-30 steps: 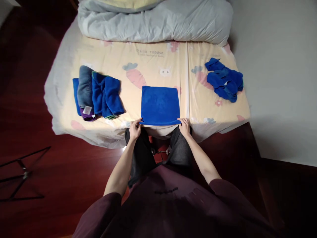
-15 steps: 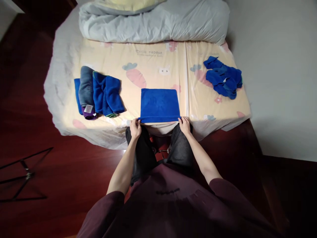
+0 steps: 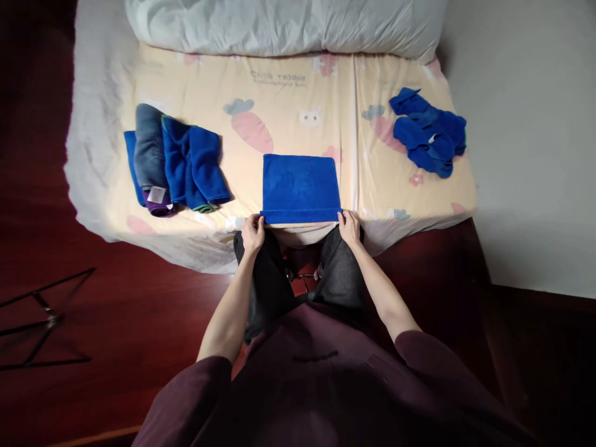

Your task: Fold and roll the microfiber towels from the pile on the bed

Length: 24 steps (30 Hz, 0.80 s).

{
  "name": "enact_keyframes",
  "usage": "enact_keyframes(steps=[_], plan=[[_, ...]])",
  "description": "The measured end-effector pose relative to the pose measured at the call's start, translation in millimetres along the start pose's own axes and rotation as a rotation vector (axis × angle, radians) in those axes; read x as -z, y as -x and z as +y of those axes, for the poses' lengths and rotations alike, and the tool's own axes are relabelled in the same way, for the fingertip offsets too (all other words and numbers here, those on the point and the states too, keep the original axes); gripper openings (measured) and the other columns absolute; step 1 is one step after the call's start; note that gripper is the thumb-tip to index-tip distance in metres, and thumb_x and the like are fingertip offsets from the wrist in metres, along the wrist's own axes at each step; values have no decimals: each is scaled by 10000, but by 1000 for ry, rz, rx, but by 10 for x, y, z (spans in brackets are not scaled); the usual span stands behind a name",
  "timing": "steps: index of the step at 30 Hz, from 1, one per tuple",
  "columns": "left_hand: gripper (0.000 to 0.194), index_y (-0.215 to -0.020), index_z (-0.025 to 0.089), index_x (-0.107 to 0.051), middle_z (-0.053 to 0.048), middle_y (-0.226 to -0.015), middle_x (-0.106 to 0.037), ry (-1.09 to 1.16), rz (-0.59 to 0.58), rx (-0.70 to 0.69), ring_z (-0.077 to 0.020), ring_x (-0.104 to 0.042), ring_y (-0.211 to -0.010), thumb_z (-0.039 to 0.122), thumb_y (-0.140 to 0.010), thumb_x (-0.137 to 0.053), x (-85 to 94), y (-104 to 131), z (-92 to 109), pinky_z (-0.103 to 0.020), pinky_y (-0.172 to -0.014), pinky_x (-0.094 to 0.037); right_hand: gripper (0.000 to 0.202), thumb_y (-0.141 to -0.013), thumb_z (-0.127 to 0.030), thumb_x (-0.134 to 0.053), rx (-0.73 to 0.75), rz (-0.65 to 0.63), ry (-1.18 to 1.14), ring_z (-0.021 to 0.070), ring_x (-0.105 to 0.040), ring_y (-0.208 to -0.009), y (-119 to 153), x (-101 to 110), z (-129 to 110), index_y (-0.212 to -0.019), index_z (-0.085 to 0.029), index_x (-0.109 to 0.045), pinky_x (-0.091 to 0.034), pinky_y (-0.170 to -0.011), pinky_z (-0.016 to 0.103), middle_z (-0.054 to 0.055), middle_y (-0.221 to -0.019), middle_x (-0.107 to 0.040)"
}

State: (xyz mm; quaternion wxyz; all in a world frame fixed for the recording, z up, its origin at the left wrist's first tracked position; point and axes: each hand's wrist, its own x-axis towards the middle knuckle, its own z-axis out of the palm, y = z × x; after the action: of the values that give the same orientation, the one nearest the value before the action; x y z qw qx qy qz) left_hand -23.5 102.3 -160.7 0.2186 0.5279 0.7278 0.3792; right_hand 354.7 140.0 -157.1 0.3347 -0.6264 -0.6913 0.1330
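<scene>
A blue cloth (image 3: pixel 300 183) lies flat at the bed's near edge, with a narrow strip folded over along the side closest to me. My left hand (image 3: pixel 253 232) pinches the left end of that strip. At its right end, my right hand (image 3: pixel 349 227) grips the corner between thumb and fingers. Further left rest a grey-blue rolled cloth (image 3: pixel 149 149) and a crumpled blue cloth (image 3: pixel 200 164) with green edging. A heap of blue cloths (image 3: pixel 428 133) is on the right side of the bed.
The bed (image 3: pixel 288 127) has a yellow sheet with carrot prints. A pale quilt (image 3: pixel 288 25) is bunched across its far side. On the floor at left stand black metal legs (image 3: pixel 50 321). A wall (image 3: pixel 531 136) rises at right.
The view has shifted slightly forward and closer to the bed. The folded strip at the cloth's near side looks a little wider and flatter. Both hands still hold its ends.
</scene>
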Motion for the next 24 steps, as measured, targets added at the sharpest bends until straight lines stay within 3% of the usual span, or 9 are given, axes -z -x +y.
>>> enact_keyframes(steps=[12,20,24], plan=[[402,-1100,192,-705,-134,-1027,-743,5,12,6,-296,-697,-961,540,-1015,-522,-7,-10,38,-470,-969,-571,459,-1138,-496,-381,-27,-53,31,275,-643,-1009,-26,20,-6,-953,-210,-688,-528,-995,423,136,-1013,-700],[398,-1083,211,-678,-135,-1042,-745,8,29,22,-301,-706,-970,556,-1036,-486,-11,-7,53,-479,-965,-568,462,-1140,-492,-378,35,-35,9,286,-642,-1027,-60,-5,-13,-943,-220,-695,-528,-1042,475,136,-993,-697],[397,-1055,223,-674,-115,-967,-728,7,28,24,-290,-701,-926,575,-1037,-492,-9,-9,64,-466,-938,-572,483,-1140,-509,-364,8,-14,-28,279,-655,-1002,-50,-13,-3,-943,-218,-695,-555,-997,448,133,-973,-700]])
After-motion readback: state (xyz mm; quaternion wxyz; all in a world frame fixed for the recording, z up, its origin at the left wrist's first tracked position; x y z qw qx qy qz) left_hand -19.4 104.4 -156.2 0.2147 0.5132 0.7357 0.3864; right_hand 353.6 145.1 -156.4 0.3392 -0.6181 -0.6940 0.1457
